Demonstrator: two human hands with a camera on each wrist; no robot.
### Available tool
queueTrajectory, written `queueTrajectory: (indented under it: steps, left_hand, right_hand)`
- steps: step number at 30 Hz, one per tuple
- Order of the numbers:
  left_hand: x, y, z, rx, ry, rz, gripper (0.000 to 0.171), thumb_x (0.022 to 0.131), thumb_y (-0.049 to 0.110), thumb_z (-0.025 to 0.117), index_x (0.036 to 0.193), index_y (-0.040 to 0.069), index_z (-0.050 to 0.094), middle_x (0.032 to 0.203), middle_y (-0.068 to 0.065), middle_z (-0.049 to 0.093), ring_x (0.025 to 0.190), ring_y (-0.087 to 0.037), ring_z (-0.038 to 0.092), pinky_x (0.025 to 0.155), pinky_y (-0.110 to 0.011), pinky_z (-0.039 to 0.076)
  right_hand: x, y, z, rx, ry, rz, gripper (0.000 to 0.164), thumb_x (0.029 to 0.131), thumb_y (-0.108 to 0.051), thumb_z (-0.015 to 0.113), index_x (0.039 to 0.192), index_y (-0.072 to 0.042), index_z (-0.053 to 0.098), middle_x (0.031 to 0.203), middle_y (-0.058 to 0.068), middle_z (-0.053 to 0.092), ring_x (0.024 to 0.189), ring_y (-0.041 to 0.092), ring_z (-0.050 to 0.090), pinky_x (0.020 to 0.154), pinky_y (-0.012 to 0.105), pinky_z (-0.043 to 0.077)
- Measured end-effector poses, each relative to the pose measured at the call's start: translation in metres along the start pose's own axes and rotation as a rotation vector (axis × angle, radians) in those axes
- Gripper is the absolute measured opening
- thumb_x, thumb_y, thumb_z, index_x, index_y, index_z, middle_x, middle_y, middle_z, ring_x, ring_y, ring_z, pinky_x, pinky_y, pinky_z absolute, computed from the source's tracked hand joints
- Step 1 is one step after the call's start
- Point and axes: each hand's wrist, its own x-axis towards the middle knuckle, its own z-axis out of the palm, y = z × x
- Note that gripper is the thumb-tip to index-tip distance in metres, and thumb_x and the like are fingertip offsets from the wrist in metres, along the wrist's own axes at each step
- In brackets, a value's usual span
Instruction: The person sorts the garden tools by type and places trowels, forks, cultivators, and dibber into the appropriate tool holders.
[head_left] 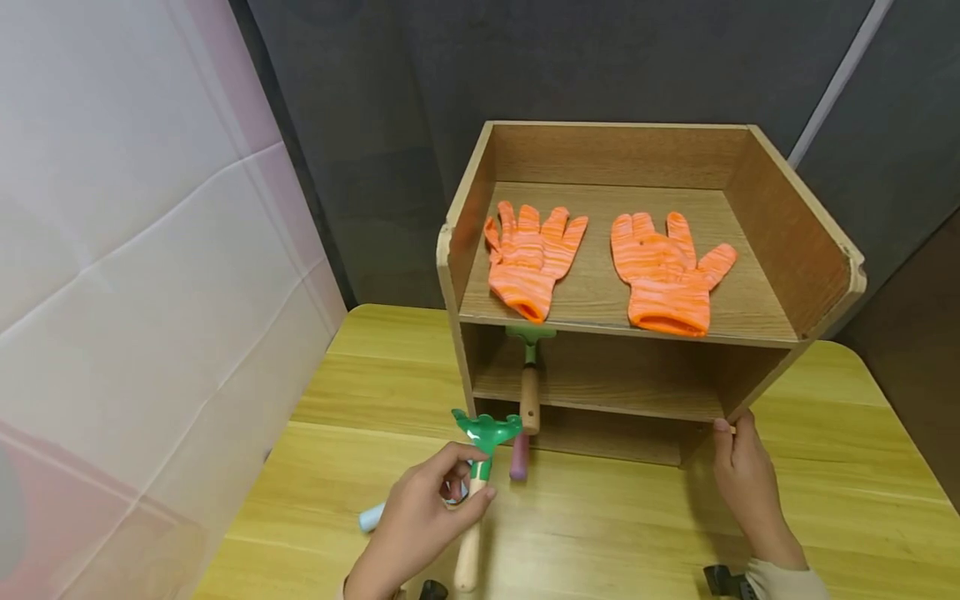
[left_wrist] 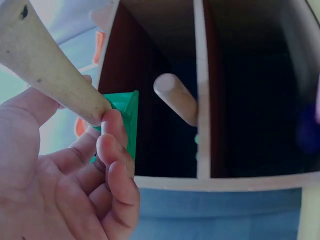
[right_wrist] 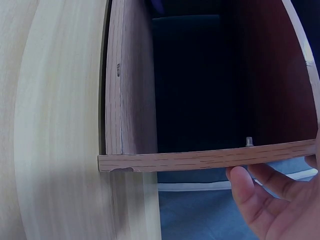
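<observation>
My left hand pinches a small green hand rake near where its head joins the pale wooden handle. The rake is held head toward the wooden shelf unit, in front of its left part. On the unit's middle level lies another green tool with a wooden handle, the handle jutting out over the front edge. Below it a pink handle sticks out. My right hand touches the outer side of the unit's right panel, thumb and fingers close to the front edge.
Two orange knitted gloves lie spread on the unit's top. A light blue handle is on the yellow wood-grain table, partly behind my left hand. A pale wall panel stands at left, a dark curtain behind.
</observation>
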Motion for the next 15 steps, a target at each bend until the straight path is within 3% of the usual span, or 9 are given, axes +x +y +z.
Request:
queueTrajectory:
  steps: [10, 15]
  left_hand:
    - [0.021, 0.021, 0.004, 0.068, 0.049, 0.065, 0.031, 0.075, 0.019, 0.080, 0.101, 0.025, 0.065, 0.073, 0.017, 0.052, 0.062, 0.000, 0.048, 0.054, -0.017, 0.040]
    - [0.032, 0.031, 0.008, 0.086, 0.052, 0.080, 0.030, 0.077, 0.024, 0.080, 0.102, 0.023, 0.065, 0.072, 0.016, 0.054, 0.062, 0.001, 0.048, 0.053, -0.016, 0.038]
  right_hand:
    - [0.000, 0.000, 0.000, -0.007, 0.006, 0.007, 0.021, 0.105, -0.016, 0.032, 0.106, 0.005, 0.037, 0.087, 0.021, 0.048, 0.068, 0.031, 0.045, 0.056, 0.037, 0.034]
    - [0.000, -0.002, 0.000, -0.014, 0.008, 0.014, 0.020, 0.105, -0.017, 0.032, 0.101, 0.002, 0.035, 0.078, 0.016, 0.042, 0.062, 0.024, 0.039, 0.054, 0.032, 0.030]
